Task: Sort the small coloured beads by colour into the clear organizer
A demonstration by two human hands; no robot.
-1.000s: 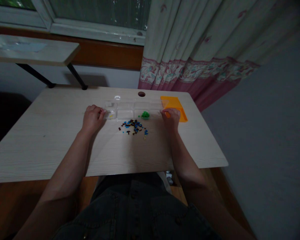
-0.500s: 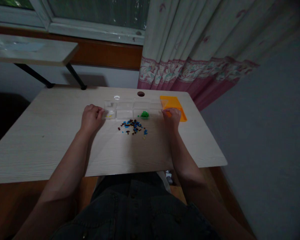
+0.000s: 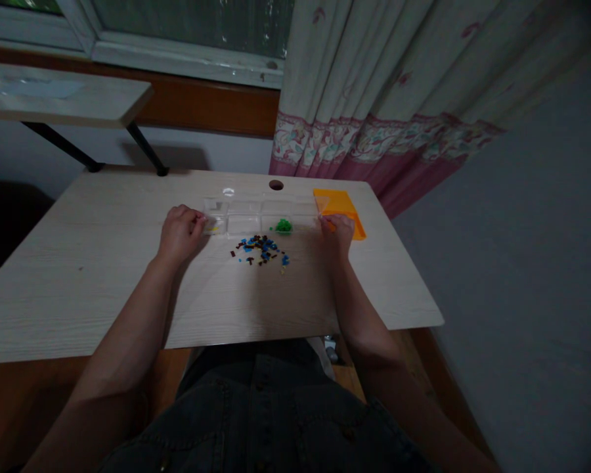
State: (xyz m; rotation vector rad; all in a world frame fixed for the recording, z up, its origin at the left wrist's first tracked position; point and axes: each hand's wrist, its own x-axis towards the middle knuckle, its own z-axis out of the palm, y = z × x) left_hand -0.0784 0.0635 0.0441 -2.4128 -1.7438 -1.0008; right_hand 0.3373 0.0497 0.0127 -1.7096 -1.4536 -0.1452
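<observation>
Spanning left hand (image 3: 180, 231) to right hand (image 3: 337, 232) is a clear tray (image 3: 243, 225).

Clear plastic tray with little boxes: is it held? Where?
Seemingly yes: the left hand pinches the clear plastic tray by its left end, the right hand by its right end.

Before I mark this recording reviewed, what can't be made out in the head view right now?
Head view:
Whether the left hand and right hand grip or only touch the clear plastic compartment tray: too small and dim.
Part of the orange plastic container: covered by the right hand.
Number of small blue and dark brown pieces: too small, overlapping.
Pale wooden shelf's left end: cut off by the left edge.
</observation>
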